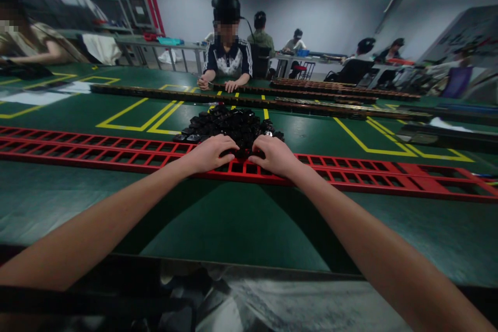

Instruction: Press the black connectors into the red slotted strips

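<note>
Both my arms reach forward over the green table (233,223). My left hand (212,153) and my right hand (274,155) rest side by side, palms down, at the near edge of a heap of small black parts (233,124). The fingers curl into the parts above a long red slotted rail (350,174) that crosses the table from left to right. The fingertips are hidden among the parts, so I cannot tell whether either hand grips one.
Yellow lines (132,114) mark the tabletop. Long dark rails (311,104) lie across the far side. A person in a dark and white shirt (227,59) sits opposite with hands on the table. More people sit at the left and at benches behind.
</note>
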{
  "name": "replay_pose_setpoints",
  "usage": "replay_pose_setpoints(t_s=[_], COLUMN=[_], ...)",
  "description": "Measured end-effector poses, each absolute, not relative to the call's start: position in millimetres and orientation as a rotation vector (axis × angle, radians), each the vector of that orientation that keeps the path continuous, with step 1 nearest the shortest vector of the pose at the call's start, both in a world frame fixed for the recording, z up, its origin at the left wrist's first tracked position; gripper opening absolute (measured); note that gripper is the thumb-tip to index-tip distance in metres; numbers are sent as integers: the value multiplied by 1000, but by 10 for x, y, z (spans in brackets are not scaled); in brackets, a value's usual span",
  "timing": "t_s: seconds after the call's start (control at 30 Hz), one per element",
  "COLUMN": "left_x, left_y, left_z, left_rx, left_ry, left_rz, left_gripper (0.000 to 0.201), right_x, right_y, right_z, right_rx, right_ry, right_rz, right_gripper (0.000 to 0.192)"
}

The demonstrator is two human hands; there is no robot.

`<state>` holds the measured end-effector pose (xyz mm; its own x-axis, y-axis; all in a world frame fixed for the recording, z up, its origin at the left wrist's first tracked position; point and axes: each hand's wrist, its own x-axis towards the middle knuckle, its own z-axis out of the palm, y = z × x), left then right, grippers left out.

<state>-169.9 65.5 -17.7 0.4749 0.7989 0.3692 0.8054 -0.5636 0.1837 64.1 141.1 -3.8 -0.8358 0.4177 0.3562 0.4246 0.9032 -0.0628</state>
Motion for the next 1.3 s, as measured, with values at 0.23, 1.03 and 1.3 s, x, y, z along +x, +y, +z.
replay_pose_setpoints(t_s=[0.23,1.03,1.3], left_x=[-1702,-1723,-1719], left_y=[662,682,666], left_z=[-183,-209,-198], left_rx=[-2678,-2692,-2694], left_ry=[-1461,-1445,-1465], left_rz=[-655,-674,-677], left_gripper=[29,27,29], right_x=[639,692,1056], right_y=[1378,1463,1834], right_z=[-82,-144,-74], right_rx=[-621,-518,-939], right_ry=[-2665,-2584,-2344], right_rz=[-18,164,-3], right_gripper=[15,15,18])
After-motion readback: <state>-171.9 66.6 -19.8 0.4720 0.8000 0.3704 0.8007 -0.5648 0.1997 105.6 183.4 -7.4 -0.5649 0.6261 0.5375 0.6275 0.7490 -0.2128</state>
